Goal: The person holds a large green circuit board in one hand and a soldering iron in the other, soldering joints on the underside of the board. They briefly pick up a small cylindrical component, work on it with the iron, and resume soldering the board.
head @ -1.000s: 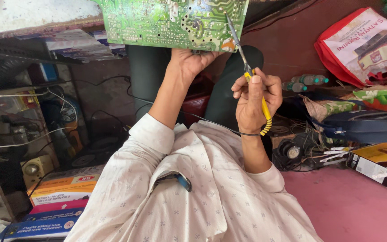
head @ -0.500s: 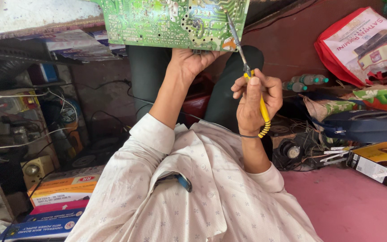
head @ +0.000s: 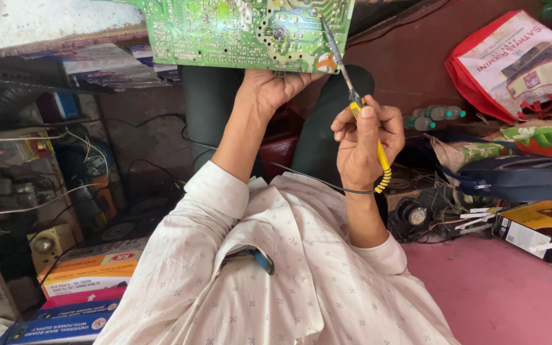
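Cluttered floor (head: 512,300), red bag (head: 512,64), left hand (head: 269,92) gripping circuit board (head: 244,32), right hand (head: 362,137) clasping soldering iron (head: 359,105)

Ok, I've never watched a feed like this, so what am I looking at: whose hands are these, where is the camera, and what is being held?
There is one view, from a camera on the person's head, looking down their own arms. The left hand holds the lower edge of a green circuit board. The right hand grips a yellow-handled soldering iron like a pen, its tip at the board. Around them lie cardboard boxes, a red and white bag and tangled wires.
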A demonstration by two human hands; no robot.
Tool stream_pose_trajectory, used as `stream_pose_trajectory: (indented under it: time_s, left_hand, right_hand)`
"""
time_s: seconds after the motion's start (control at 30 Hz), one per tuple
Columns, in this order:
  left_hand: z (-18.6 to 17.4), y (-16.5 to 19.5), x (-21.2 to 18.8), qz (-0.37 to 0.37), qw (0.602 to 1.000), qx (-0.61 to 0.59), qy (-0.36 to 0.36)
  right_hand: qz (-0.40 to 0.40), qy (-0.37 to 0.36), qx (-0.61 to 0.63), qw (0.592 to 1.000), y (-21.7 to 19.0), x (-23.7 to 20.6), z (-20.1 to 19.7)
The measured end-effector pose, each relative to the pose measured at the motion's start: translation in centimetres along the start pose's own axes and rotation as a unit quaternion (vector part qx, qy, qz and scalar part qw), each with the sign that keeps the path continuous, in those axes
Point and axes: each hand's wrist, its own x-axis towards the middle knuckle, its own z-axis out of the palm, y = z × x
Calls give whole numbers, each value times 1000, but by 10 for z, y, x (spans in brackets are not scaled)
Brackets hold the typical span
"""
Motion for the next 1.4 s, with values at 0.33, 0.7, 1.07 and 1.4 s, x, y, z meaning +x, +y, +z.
stream_pose_trajectory:
  time_s: [0.33, 0.7, 1.07, 1.4]
  left_hand:
    - [9, 2, 0, -4, 1000, -23, 17]
    - [9, 6, 2, -16, 1000, -14, -5]
    - [12, 10, 4, -20, 1000, 24, -1]
    - [11, 10, 3, -2, 999, 18, 47]
  right_hand:
    - [12, 15, 28, 999, 0, 2, 1]
    - [1, 14, 4, 1000, 1, -2, 7]
    - [-13, 4, -16, 1000, 2, -5, 7]
    - [-21, 0, 6, 1000, 6, -4, 3]
